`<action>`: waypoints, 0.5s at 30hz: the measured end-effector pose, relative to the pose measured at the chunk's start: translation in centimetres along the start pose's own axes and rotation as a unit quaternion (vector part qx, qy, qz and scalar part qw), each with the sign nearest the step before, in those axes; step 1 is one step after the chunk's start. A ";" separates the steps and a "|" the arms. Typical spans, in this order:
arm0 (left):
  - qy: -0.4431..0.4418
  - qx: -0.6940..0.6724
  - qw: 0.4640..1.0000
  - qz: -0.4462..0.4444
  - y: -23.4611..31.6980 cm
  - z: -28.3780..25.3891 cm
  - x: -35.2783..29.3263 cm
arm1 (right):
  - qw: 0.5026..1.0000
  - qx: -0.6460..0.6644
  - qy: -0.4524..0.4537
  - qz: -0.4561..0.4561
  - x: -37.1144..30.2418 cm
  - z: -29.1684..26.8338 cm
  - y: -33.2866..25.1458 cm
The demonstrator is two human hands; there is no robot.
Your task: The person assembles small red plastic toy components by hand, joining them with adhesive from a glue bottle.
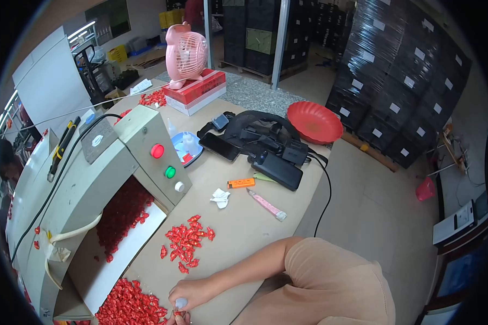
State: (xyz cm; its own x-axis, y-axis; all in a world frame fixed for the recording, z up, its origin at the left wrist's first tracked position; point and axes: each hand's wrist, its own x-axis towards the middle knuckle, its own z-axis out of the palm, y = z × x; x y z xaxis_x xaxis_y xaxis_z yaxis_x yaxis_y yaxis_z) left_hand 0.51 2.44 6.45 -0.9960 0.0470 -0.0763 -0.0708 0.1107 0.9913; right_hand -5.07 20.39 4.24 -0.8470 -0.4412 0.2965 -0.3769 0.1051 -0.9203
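My right hand [194, 291] is closed around a small, translucent whitish object [181, 303], only its rounded end showing. Just below it, at the lower edge, the fingertips of my left hand [182, 319] pinch a small red piece [177, 313]; the rest of that hand is cut off. A large heap of small glossy red pieces [127, 303] lies left of both hands. Farther up the table is a smaller loose group of red pieces [185, 242].
A grey machine [81, 179] with red and green buttons arches over more red pieces. On the table [238, 227] lie a box cutter [267, 204], orange lighter [241, 183], crumpled tissue [220, 198], phone [219, 147], black power bank [277, 170], red bowl [315, 123] and pink fan [187, 54].
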 end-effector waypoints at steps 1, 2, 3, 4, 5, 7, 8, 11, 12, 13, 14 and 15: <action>0.002 -0.001 1.000 -0.001 0.1 0.0 0.0 | 1.000 0.000 -0.003 0.001 0.0 0.1 0.1; 0.002 -0.002 1.000 -0.007 0.3 0.1 0.0 | 1.000 0.012 0.012 -0.010 0.1 0.2 0.3; 0.001 -0.001 1.000 -0.012 0.6 0.2 0.0 | 0.999 0.025 0.027 -0.021 0.1 0.3 0.3; 0.002 -0.002 1.000 -0.014 0.7 0.2 -0.1 | 0.999 0.026 0.025 -0.020 0.2 0.4 0.4; 0.004 -0.006 1.000 -0.014 0.8 0.2 -0.1 | 0.999 0.027 0.024 -0.020 0.2 0.5 0.5; 0.007 -0.011 1.000 -0.015 0.8 0.2 -0.1 | 0.999 0.030 0.022 -0.021 0.3 0.5 0.5; 0.010 -0.016 1.000 -0.021 0.7 0.2 0.0 | 0.999 0.033 0.026 -0.026 0.3 0.5 0.6; 0.012 -0.025 0.999 -0.031 1.2 0.5 0.0 | 0.999 0.027 0.017 -0.021 0.2 0.3 0.6; 0.011 -0.028 0.999 -0.033 1.4 0.6 0.0 | 1.000 0.017 0.005 -0.012 0.2 0.3 0.6; 0.012 -0.027 0.999 -0.034 1.5 0.6 0.0 | 1.000 0.018 0.004 -0.011 0.2 0.3 0.6; 0.015 -0.017 0.999 -0.038 1.5 0.6 0.0 | 1.000 0.014 0.003 -0.011 0.2 0.2 0.6; 0.018 -0.008 0.999 -0.041 1.5 0.6 0.0 | 1.000 0.009 0.001 -0.010 0.2 0.2 0.5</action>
State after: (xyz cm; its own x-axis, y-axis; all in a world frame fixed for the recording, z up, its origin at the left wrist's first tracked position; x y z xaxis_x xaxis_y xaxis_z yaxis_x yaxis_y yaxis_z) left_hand 0.48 3.18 7.84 -0.9880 0.0029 -0.1547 -0.1537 0.0974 0.9833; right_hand -5.34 20.18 3.76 -0.8401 -0.4413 0.3154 -0.3867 0.0795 -0.9188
